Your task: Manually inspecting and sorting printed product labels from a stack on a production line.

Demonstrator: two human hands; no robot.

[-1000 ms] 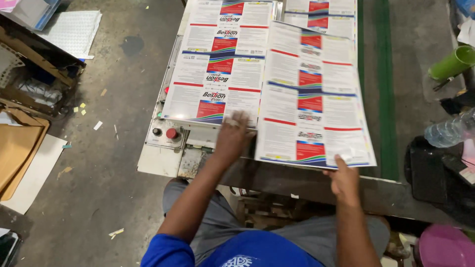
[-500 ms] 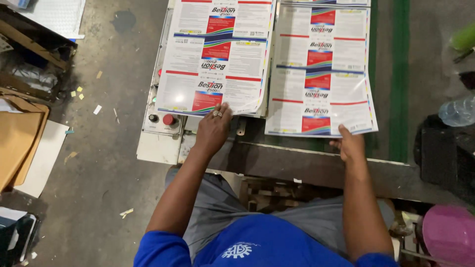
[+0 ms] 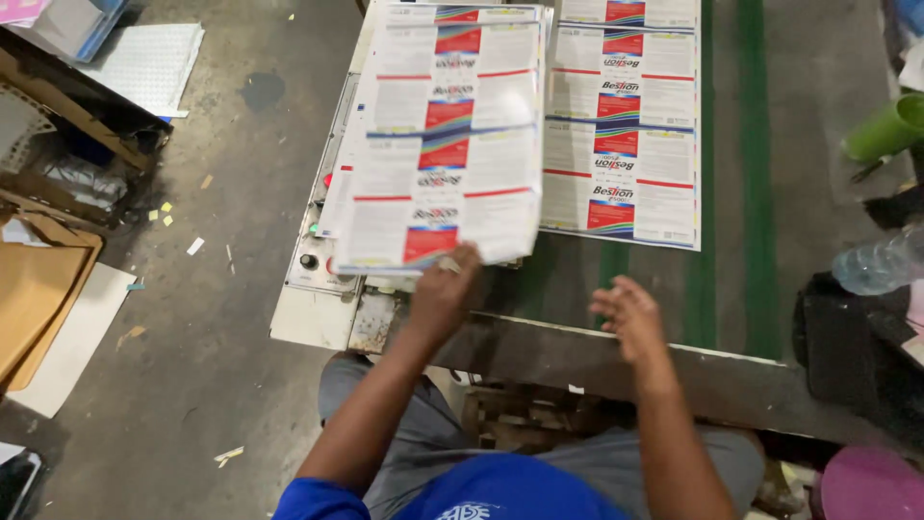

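Observation:
My left hand (image 3: 445, 289) grips the near edge of a large printed sheet (image 3: 443, 144), white with red and blue panels, lifted off the green conveyor belt (image 3: 616, 279) and tilted toward the left. My right hand (image 3: 628, 318) hovers open over the bare belt, holding nothing, fingers spread. A second printed sheet (image 3: 621, 125) of the same kind lies flat on the belt, a little beyond and to the right of my right hand. More sheets lie further up the belt at the top of the view.
A control panel (image 3: 313, 270) with buttons sits at the machine's left corner. Cardboard (image 3: 38, 299) and white boards lie on the concrete floor at left. A green cup (image 3: 890, 125), a plastic bottle (image 3: 881, 260) and a pink tub (image 3: 871, 481) sit at right.
My left hand has lifted the left sheet off the belt and pulled it leftward. My right hand let go of the right sheet and drew back; that sheet sits further up the belt.

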